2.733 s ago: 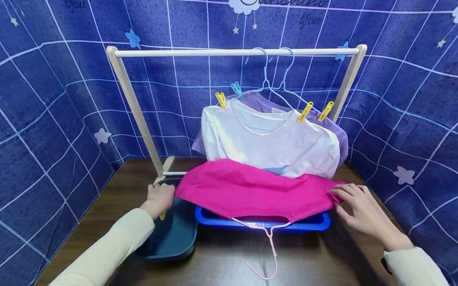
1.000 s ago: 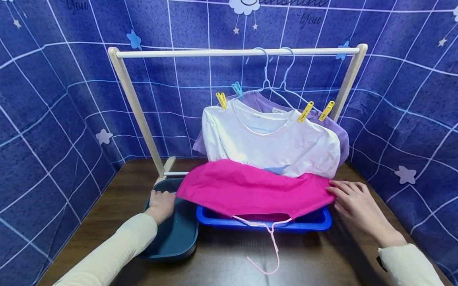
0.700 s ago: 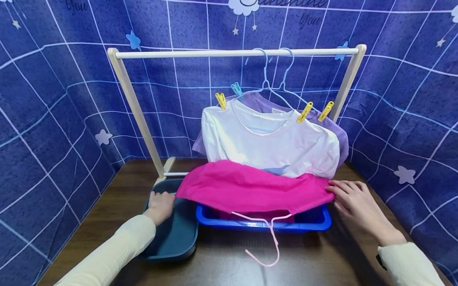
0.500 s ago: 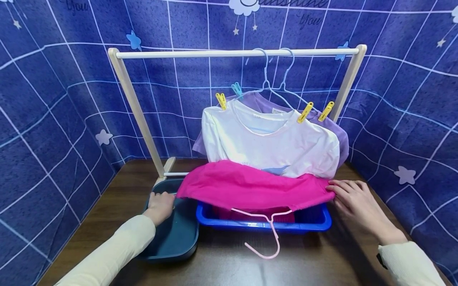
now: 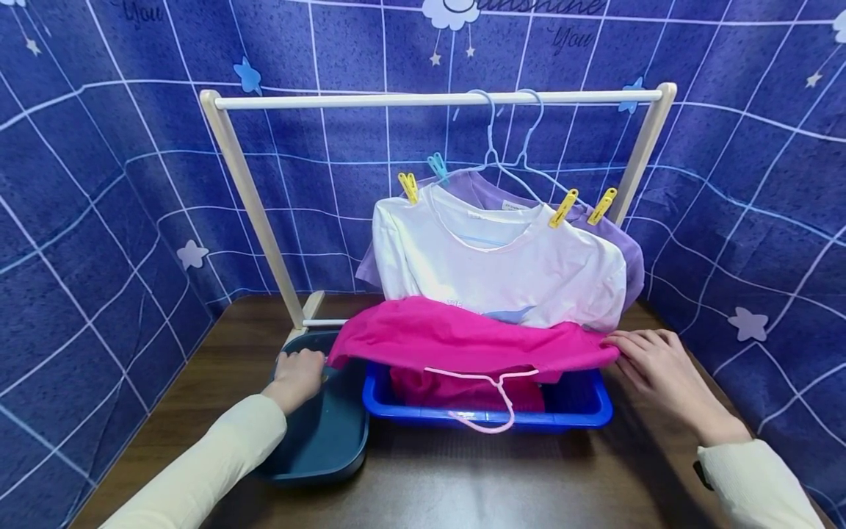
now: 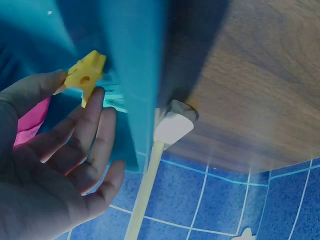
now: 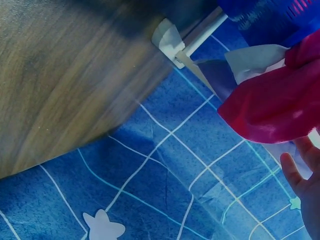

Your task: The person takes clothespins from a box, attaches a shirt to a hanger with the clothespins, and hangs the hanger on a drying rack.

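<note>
A bright pink shirt is held stretched over the blue basket, its neck side toward me. From its neck a pink hanger sticks out, hook downward over the basket's front rim. At the shirt's left end, my left hand pinches a yellow clothespin between thumb and fingers; in the head view the hand hides most of it. My right hand holds the shirt's right end at its fingertips. In the right wrist view that end hangs right by the fingers.
A dark teal tray stands under my left hand. Behind, a wooden rack carries a white T-shirt and a purple one on blue hangers, with yellow clothespins on the shoulders. Patterned blue cloth surrounds the table.
The pink hanger's hook has swung away from me, up in the view, and the shirt's near edge has lifted. More of the basket's inside shows. Both hands have hardly moved.
</note>
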Demonstrator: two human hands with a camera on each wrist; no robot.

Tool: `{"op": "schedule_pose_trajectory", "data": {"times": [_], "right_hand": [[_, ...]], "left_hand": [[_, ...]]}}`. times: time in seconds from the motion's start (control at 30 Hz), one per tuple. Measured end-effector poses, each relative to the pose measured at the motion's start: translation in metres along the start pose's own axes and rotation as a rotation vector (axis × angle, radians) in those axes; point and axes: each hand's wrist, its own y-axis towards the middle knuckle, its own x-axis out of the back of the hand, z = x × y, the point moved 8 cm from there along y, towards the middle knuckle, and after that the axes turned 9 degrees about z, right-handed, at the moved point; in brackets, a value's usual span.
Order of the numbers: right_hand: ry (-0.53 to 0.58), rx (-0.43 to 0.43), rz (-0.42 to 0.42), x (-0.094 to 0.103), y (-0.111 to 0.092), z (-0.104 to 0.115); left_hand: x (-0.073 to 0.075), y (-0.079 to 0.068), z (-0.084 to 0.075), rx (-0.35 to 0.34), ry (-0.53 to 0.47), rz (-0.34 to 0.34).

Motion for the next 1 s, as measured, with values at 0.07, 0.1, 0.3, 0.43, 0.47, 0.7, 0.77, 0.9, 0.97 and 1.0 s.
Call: {"op": "schedule_pose_trajectory", "data": {"times": [0.07, 0.1, 0.3, 0.43, 0.47, 0.7, 0.77, 0.9, 0.97, 1.0], "right_hand": [[0.004, -0.001, -0.007, 0.001, 0.001, 0.0], [0.006, -0.002, -0.009, 0.002, 0.001, 0.0], [0.009, -0.016, -0.009, 0.003, 0.005, -0.003], [0.003, -0.027, 0.0, 0.003, 0.008, -0.005], [0.002, -0.03, 0.003, 0.003, 0.008, -0.005], [0.002, -0.058, -0.003, 0.006, 0.011, -0.007], [0.0, -0.067, -0.002, 0.006, 0.012, -0.007], [0.0, -0.083, -0.005, 0.006, 0.014, -0.009], [0.001, -0.094, -0.007, 0.007, 0.015, -0.01], [0.001, -0.1, -0.006, 0.007, 0.015, -0.01]], "left_hand": [[0.003, -0.001, -0.001, -0.006, -0.011, -0.006], [0.005, -0.002, -0.002, -0.007, -0.015, -0.012], [0.019, -0.008, 0.0, 0.01, -0.021, -0.057], [0.027, -0.01, 0.003, 0.027, -0.044, -0.084], [0.029, -0.01, 0.004, 0.029, -0.051, -0.094], [0.049, -0.014, 0.004, 0.004, -0.076, -0.184], [0.055, -0.015, 0.003, -0.001, -0.08, -0.211], [0.069, -0.018, 0.004, -0.011, -0.124, -0.287], [0.076, -0.02, 0.004, -0.019, -0.145, -0.333], [0.079, -0.021, 0.004, -0.023, -0.157, -0.354]]}}
